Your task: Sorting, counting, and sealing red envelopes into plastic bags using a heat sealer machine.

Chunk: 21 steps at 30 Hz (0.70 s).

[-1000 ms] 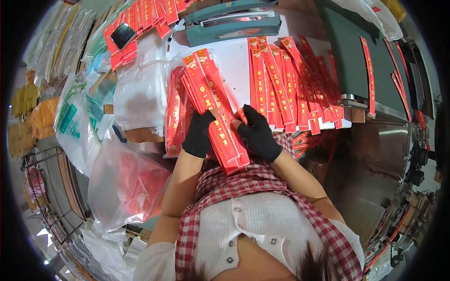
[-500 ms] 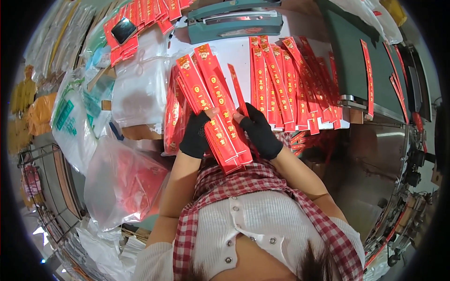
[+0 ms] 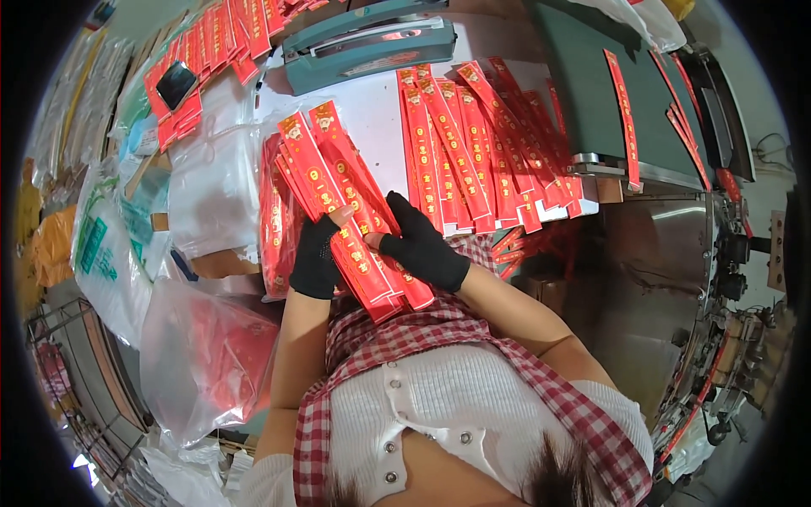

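Both hands wear black fingerless gloves. Between them, in front of my apron, is a bundle of long red paper strips (image 3: 318, 175) with gold lettering and a small figure at the top end. My left hand (image 3: 318, 253) is closed round the bundle's left side, thumb on top. From the right, my right hand (image 3: 420, 245) grips the bundle too, its thumb pressing on the front and its other fingers partly behind. The strips are slightly fanned and tilted, upper ends leaning left. On the white table just beyond lies a spread row of similar strips (image 3: 473, 152).
A teal sealing machine (image 3: 372, 55) stands at the back of the table. Clear plastic sleeves (image 3: 215, 182) lie at left, with a phone (image 3: 176, 84) on more red strips behind. A plastic bag of red items (image 3: 207, 359) sits low left. A green-topped machine (image 3: 608, 93) is at right.
The whole view has shifted, so the table appears further left. The strip that stuck out separately by my right hand now lies against the bundle, and both hands have drawn closer together.
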### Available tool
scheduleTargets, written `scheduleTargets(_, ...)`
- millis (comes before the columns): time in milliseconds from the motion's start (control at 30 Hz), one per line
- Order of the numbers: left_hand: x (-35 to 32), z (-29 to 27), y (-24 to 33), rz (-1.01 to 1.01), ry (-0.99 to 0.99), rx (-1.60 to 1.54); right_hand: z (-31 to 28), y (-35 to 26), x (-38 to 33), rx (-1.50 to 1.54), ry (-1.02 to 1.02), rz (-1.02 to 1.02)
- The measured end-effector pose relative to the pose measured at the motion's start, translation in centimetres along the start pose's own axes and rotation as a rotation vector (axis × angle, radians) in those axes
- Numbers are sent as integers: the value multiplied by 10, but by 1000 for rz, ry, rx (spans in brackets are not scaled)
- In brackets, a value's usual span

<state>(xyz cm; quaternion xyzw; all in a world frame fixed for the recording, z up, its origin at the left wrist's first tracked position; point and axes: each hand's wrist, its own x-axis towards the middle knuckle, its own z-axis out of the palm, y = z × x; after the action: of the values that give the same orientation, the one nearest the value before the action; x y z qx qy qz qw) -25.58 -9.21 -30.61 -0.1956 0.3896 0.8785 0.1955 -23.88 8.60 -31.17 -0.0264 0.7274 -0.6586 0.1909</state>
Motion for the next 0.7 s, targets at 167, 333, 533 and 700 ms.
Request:
scheduleTargets(167,-2,7,2,15,9,10,-4,-16,-3,204,-71,51)
scheduleTargets(333,-3,0,3,34,-10,21,-24,-45,-4,378,-5,188)
scheduleTargets(533,-9,6,3,70,-5,12,-59,-72,5,242,198,11)
scheduleTargets(700,-9,-5,4,27,-24,-18,-64,-92,4,301,204,2)
